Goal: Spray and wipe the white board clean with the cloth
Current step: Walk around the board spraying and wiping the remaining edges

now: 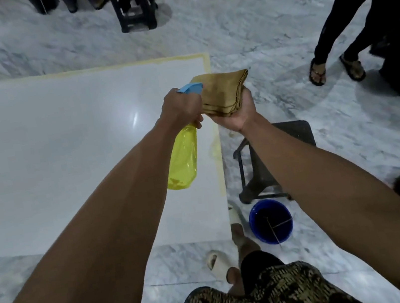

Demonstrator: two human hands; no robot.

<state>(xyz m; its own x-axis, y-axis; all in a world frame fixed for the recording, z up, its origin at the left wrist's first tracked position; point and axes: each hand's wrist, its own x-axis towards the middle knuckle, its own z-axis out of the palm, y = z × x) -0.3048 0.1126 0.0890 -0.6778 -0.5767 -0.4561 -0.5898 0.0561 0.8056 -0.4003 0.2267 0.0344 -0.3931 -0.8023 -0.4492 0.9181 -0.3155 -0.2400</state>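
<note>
In the head view, the left hand (181,108) has its fingers curled around the neck of a yellow spray bottle (183,158) with a blue trigger head (190,89). The see-through bottle hangs tilted over the right part of the white board (62,152); how much liquid it holds cannot be told. The nozzle points at a folded tan cloth (223,92), just beside it. The cloth lies in the upturned palm of the right hand (236,115), whose fingers cup it from beneath, past the board's right edge. The board lies flat, low above the marble floor (239,27). On the floor to its right a blue bucket (270,221) holds dark contents with thin sticks in it, beside a dark stool (274,163).
</note>
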